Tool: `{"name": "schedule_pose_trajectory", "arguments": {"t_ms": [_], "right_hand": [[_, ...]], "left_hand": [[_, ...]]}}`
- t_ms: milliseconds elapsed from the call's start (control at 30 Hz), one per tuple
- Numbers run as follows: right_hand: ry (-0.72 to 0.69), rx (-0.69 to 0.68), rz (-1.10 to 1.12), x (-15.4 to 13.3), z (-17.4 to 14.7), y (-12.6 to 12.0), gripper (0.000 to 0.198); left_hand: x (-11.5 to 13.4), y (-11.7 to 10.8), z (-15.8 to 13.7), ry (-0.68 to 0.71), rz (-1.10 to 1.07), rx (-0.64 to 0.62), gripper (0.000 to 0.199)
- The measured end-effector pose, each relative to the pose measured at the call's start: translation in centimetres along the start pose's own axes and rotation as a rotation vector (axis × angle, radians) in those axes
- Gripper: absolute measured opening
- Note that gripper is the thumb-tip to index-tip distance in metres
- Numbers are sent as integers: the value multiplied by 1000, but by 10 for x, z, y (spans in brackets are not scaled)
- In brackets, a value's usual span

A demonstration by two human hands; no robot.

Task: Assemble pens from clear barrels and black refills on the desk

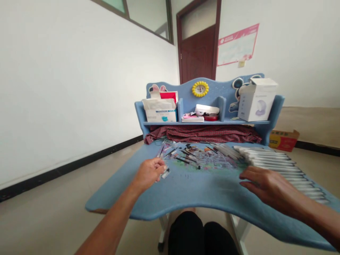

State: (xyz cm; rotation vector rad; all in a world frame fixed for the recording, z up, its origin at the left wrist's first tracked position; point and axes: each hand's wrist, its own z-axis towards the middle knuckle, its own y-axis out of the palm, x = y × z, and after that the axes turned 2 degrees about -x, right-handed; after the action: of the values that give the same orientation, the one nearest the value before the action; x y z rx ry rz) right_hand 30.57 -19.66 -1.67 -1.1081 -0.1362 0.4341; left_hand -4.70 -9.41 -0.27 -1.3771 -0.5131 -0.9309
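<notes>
On the left of the blue desk [207,193], my left hand [150,173] is closed, its thumb and fingers pinching a clear pen cap [165,173] with a black part. Whether it is one cap or more I cannot tell. My right hand [261,183], smeared a little by motion, hovers over the desk with thumb and fingers apart and nothing visible between them. Just beyond it and to its right lies a row of assembled pens [281,166], side by side. Loose pen parts [190,156], black and clear, are scattered across the middle, with pale pen tubes [227,150] bunched near the row.
A checked cloth [204,134] lies along the back under the shelf. On the shelf stand an open box [161,114], a white carton [257,101] and a red tin [211,117]. A cardboard box [283,140] sits on the floor behind. My knees are below the desk's front edge.
</notes>
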Motion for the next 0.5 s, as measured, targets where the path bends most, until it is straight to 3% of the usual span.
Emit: {"name": "schedule_pose_trajectory", "arguments": {"t_ms": [100,233,367,500], "right_hand": [[8,-225,-35,-18,38,9,21],[232,-419,-244,-22,87,21,25],[455,-419,-347,-5,125,34,30],[524,-417,-360,14,147,49,32]], "left_hand": [[-6,-1,-4,-3,103,-9,18],[-12,-1,-8,30,229,3,16],[-18,-1,-11,77,356,31,14],[-23,-1,-14,104,416,52,15]]}}
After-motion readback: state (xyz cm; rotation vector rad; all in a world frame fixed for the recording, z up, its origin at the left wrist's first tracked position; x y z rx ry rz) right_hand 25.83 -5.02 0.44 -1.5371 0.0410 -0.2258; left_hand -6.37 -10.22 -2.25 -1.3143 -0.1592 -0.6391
